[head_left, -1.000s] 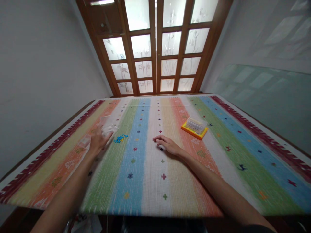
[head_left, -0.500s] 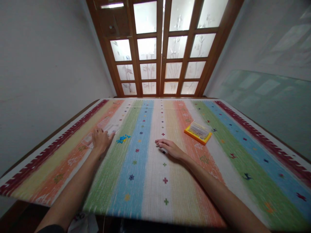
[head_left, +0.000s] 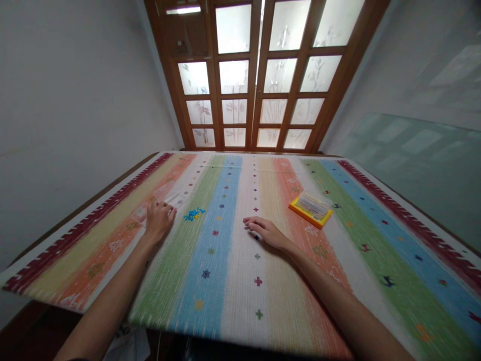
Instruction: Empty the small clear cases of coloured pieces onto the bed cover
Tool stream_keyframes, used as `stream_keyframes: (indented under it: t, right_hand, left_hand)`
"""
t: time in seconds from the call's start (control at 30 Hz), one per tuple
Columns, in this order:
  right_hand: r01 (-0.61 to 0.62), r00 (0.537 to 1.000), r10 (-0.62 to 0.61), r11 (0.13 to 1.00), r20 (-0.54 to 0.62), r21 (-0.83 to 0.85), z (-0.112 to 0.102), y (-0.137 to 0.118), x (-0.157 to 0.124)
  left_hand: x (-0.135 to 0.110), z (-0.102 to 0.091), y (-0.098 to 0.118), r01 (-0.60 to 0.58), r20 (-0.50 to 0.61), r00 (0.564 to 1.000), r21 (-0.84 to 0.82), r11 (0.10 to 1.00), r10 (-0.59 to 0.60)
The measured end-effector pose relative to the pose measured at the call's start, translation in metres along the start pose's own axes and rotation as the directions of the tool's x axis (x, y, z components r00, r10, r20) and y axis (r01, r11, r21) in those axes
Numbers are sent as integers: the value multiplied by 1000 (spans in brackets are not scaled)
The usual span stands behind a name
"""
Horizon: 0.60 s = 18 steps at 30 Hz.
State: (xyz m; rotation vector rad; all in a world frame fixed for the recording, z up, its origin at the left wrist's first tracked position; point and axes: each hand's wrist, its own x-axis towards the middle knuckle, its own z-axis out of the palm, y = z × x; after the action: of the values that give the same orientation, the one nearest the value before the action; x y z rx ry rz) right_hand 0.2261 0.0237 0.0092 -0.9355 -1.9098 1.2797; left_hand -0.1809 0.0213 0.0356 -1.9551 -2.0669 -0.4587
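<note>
My left hand (head_left: 160, 220) is low over the left side of the table, its fingers curled down and drawn in towards the thumb. Whatever may be between the fingertips is hidden. Just beyond it and to its left lie clear plastic cases (head_left: 177, 199), partly covered by the hand. To its right, on the green stripe, is a loose pile of small blue and yellow pieces (head_left: 194, 214). My right hand (head_left: 266, 231) rests near the table's middle with fingers loosely stretched out, holding nothing.
An orange-yellow tray (head_left: 311, 216) with a clear case (head_left: 312, 203) on top sits right of my right hand. A striped cloth (head_left: 240, 281) covers the table. Wooden glazed doors (head_left: 255, 120) stand behind, with walls on both sides.
My left hand's fingers have drawn in, with the thumb no longer reaching out to the right. My right hand keeps its place. The whole view has shifted slightly.
</note>
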Motion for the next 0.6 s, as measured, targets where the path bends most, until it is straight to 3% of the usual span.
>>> stream_keyframes:
  t: [0.33,0.6]
  right_hand:
    - [26,1000,-26,999,-8,-38,0,1,0]
    - [26,1000,-27,998,-15,-55,1,2,-1]
  left_hand:
    - [-8,-4,-3,-48,-86,995,-43,998,44]
    - [-9,3,-17,-21,56,998,-98,995,26]
